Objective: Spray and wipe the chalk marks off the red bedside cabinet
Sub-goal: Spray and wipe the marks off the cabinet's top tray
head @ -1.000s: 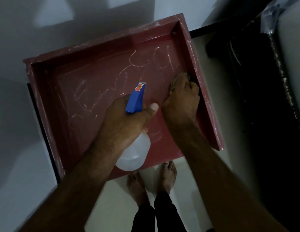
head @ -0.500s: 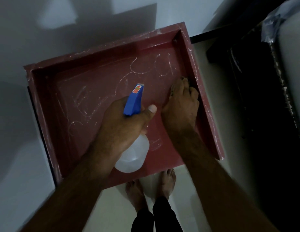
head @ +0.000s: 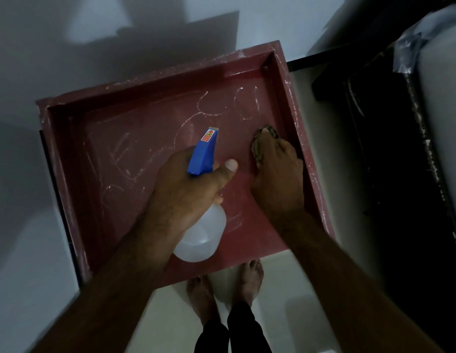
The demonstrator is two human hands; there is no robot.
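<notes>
Chalk marks [head: 244,105], white loops and scrawled strokes, spread across the sunken top of the red bedside cabinet [head: 150,123], a square piece with a raised rim at the left, back and right, set against the pale wall [head: 69,59]. Dead centre, the left hand [head: 181,192] wraps round the neck of a translucent white plastic spray bottle [head: 200,238] with a blue trigger head. Its thumb lies out to the right, the nozzle aims toward the back rim, and the round body hangs above the front of the cabinet top. Is a finger on the trigger? Cannot tell, the hand hides it.

Over on the right, the right hand [head: 278,179] is down on the red surface, fingers bent over a wadded, brown-patterned cloth [head: 257,149] and pressing it against the top, just beside the right-hand rim. Only the cloth's far end and left edge peek out from under the fingertips. The nearest chalk marks, two loops and a stroke, sit just beyond the cloth toward the back corner. More letters run off to the left of the bottle, and a faint smudge lies just right of its body. The rim edges carry white dust too.

Down at the bottom, two bare feet [head: 250,278] below dark trouser legs stand on the light floor [head: 311,289], right at the cabinet's front edge. Dark furniture [head: 374,161] fills the right side, well apart from the hands.
</notes>
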